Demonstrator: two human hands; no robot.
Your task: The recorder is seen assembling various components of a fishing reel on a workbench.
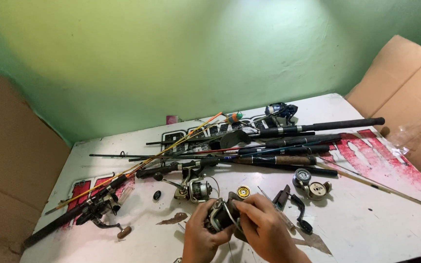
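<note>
Here, reel (219,215) between both hands' fingers (242,207).

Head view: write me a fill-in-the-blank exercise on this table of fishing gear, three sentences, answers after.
1. Both the left hand and the right hand hold a fishing ____ above the table.
2. The heap of fishing rods lies on the side of the table nearest the ____ wall.
3. The small gold spool lies just ____ the hands in the picture.

Missing words: reel; green; above
</note>
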